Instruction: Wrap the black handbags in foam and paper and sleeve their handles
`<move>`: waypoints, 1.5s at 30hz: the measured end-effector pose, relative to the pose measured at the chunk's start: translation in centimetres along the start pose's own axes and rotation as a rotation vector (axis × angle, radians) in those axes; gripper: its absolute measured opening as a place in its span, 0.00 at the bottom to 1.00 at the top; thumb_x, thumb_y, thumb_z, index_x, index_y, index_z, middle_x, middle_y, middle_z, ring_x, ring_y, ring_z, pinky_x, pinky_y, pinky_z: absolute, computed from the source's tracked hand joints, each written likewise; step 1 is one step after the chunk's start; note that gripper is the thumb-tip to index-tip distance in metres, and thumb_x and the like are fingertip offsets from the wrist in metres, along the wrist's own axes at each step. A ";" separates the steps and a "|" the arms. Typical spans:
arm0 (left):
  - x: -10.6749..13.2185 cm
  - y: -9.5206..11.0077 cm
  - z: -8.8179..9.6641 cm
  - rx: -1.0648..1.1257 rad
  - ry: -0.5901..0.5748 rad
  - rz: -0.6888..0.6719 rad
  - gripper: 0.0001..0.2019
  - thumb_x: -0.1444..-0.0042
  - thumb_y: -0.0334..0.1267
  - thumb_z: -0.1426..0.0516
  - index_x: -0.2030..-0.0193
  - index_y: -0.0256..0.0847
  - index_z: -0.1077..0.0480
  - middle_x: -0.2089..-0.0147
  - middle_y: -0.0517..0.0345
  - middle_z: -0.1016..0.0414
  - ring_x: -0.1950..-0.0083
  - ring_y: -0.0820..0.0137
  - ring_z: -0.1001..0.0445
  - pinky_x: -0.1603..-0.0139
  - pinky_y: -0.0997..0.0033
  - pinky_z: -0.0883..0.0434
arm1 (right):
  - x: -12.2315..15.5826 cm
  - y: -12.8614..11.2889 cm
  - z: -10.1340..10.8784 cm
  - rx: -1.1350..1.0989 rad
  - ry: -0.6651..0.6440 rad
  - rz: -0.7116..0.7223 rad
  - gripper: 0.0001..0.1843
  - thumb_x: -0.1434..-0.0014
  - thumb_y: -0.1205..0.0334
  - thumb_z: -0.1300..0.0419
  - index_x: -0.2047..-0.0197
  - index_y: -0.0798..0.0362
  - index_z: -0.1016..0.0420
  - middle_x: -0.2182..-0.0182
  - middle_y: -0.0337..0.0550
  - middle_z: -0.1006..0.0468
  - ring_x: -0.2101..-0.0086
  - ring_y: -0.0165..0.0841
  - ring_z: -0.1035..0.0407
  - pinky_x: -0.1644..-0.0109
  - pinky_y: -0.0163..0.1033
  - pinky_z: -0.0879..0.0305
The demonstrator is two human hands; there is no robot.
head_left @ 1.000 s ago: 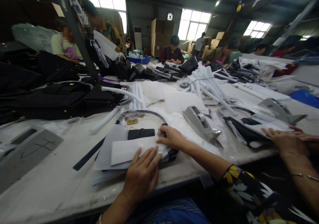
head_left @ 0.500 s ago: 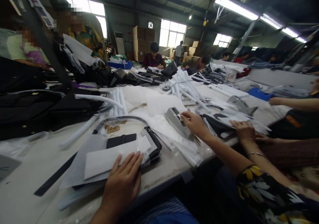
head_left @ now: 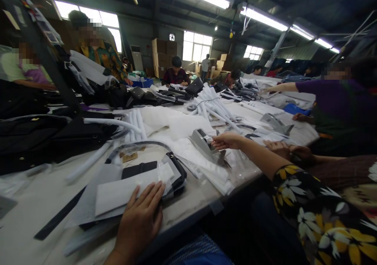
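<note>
— What is the left hand (head_left: 140, 218) doing?

— It is lying flat, fingers spread and pointing away from the person. It is pressing down on the near edge of a white sheet (head_left: 123, 191) that is covering part of a black bag (head_left: 178, 173).

— And where is that bag sitting?

— It is lying on the desk (head_left: 26, 214), close to the near edge and right in front of the person. Its curved handle (head_left: 141, 143) is arching away over the desk, and a long black strap (head_left: 59, 218) is running out to the left from under the grey paper below the sheet.

— Is the right hand (head_left: 225, 140) touching the bag as well?

— No, it is reaching out to the right, well apart from the bag. Its fingertips are pressing together against the top of a grey tape dispenser (head_left: 206, 144) that is standing on crumpled clear wrapping. Whether a strip of tape is sitting between the fingers is too small to tell.

— Is anyone working beside the person?

— Yes. A neighbour's hands (head_left: 287, 150), coming out of a brown sleeve, are resting on the desk just past the flowered sleeve of the person's right arm. Beyond them a second tape dispenser (head_left: 275, 123) is standing, and someone in a purple top (head_left: 326, 96) is stretching an arm across the desk.

— What else is lying about?

— A bundle of white foam tubes (head_left: 216, 107) is lying behind the dispenser, and a pile of black bags (head_left: 44, 137) is taking up the left side of the desk.
</note>
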State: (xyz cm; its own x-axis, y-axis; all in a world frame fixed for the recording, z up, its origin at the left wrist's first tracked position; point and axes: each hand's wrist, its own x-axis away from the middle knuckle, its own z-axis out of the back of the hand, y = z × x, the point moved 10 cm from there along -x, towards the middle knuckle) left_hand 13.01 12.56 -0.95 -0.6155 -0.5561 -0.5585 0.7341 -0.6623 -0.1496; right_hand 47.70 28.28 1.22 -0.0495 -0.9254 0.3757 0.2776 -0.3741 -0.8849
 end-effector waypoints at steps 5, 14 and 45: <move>0.0 -0.1 -0.1 0.023 0.010 0.002 0.29 0.41 0.34 0.46 0.32 0.41 0.38 0.35 0.55 0.30 0.38 0.58 0.29 0.31 0.49 0.45 | 4.5 0.1 2.8 -0.079 0.103 0.031 0.20 0.36 0.47 0.38 0.61 0.59 0.22 0.65 0.54 0.17 0.69 0.33 0.22 0.61 0.36 0.20; 0.4 -0.3 -0.5 0.042 0.009 0.011 0.28 0.40 0.36 0.46 0.32 0.40 0.39 0.34 0.57 0.32 0.37 0.58 0.30 0.30 0.48 0.49 | 8.1 7.5 2.1 -0.072 0.212 0.005 0.17 0.46 0.51 0.28 0.63 0.58 0.20 0.61 0.53 0.18 0.66 0.33 0.22 0.62 0.34 0.22; 0.3 -1.2 0.2 0.236 0.027 0.174 0.26 0.41 0.31 0.48 0.34 0.42 0.34 0.33 0.59 0.32 0.34 0.62 0.33 0.24 0.56 0.64 | 7.1 -8.6 -28.1 1.140 -0.682 0.947 0.34 0.40 0.67 0.36 0.32 0.47 0.39 0.68 0.35 0.17 0.70 0.32 0.24 0.66 0.32 0.37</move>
State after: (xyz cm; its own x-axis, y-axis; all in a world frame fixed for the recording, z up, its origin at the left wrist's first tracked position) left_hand 11.89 13.14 -0.75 -0.4765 -0.6600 -0.5809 0.7387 -0.6588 0.1424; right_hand 18.03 23.29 3.80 0.8652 -0.4728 0.1668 0.5010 0.8028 -0.3234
